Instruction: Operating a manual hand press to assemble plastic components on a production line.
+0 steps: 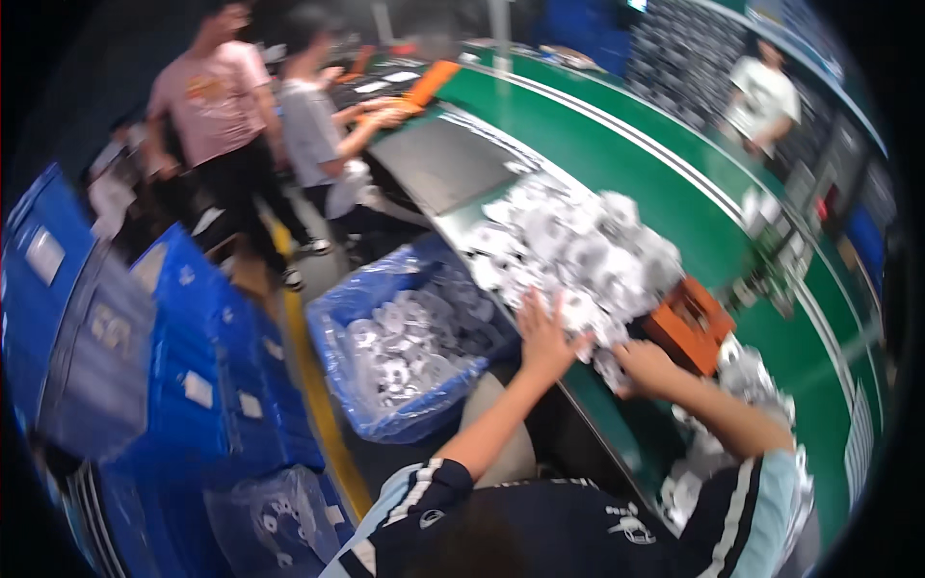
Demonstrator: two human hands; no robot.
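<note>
A heap of silvery-white, roundish flat parts (578, 241) lies on the near edge of a green work surface. My left hand (547, 342) rests with spread fingers against the near side of the heap. To its right, my right hand (647, 370) is closed, its fingers curled at a few loose silvery parts (607, 366) by the edge. What lies inside those fingers is hidden. An orange block (692, 323) with openings stands just beyond my right hand. More silvery parts (747, 376) lie right of my right forearm.
Below the edge at left stands a blue bin (371, 419), plastic-lined and holding similar parts. Stacked blue bins (193, 347) line the far left. A green conveyor (617, 135) runs behind the heap. A person (323, 125) handles an orange piece at the dark panel (443, 159); others stand nearby.
</note>
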